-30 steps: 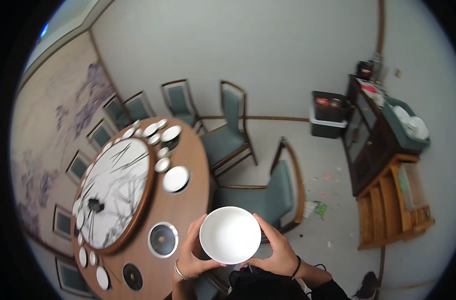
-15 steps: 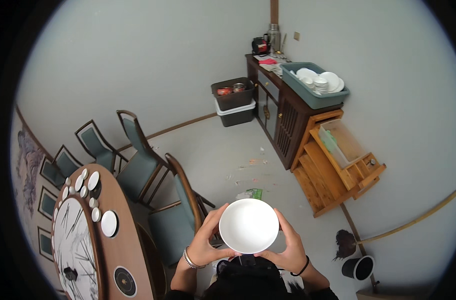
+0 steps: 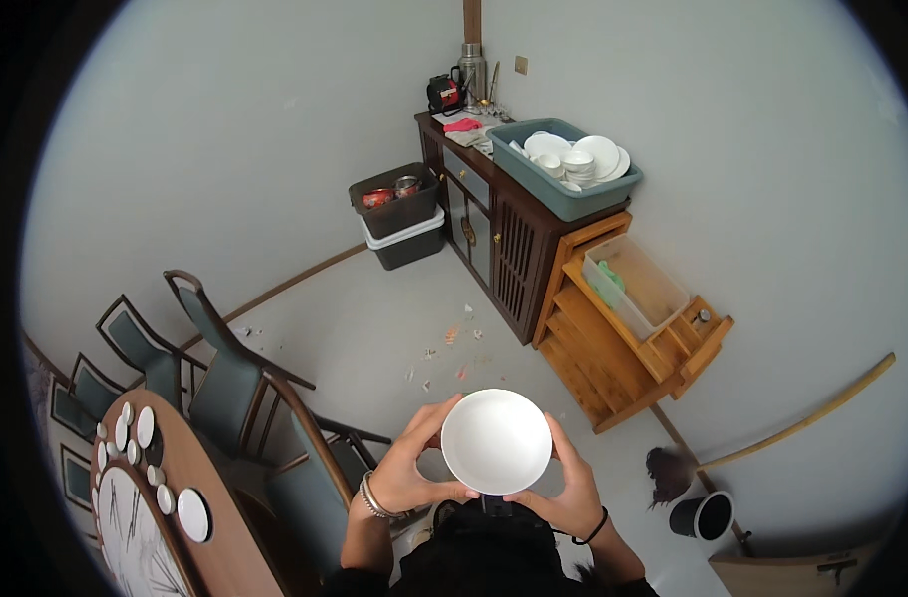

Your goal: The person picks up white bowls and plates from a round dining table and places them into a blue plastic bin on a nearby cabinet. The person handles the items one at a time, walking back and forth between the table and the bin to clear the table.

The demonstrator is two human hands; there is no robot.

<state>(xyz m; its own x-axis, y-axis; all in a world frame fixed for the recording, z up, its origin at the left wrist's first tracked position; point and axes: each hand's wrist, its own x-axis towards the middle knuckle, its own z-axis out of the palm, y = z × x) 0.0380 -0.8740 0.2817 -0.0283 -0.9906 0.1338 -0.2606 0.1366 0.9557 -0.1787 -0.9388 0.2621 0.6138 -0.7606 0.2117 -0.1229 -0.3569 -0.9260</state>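
Observation:
A plain white bowl [image 3: 497,441] is held in front of my body, its inside facing up toward me. My left hand [image 3: 411,466], with bracelets at the wrist, grips its left side, thumb along the near edge. On the opposite side my right hand [image 3: 565,480], a black band at its wrist, grips the bowl in the same way. The fingers behind the bowl are partly hidden. Ahead to the right, a grey-green tub [image 3: 563,198] of white plates [image 3: 599,156] and stacked bowls [image 3: 577,167] stands on a dark cabinet [image 3: 519,261].
At left is a round table [image 3: 215,507] with white dishes, ringed by chairs [image 3: 218,383]. A wooden shelf unit [image 3: 613,373] holds a clear bin [image 3: 638,284]. Litter [image 3: 452,336] lies on the floor. Stacked tubs [image 3: 399,214], a broom [image 3: 797,423] and a bucket [image 3: 703,515] stand near the walls.
The view has turned to the right, so the cabinet, tub and chairs sit further left in it. Both hands still hold the bowl in nearly the same place before me.

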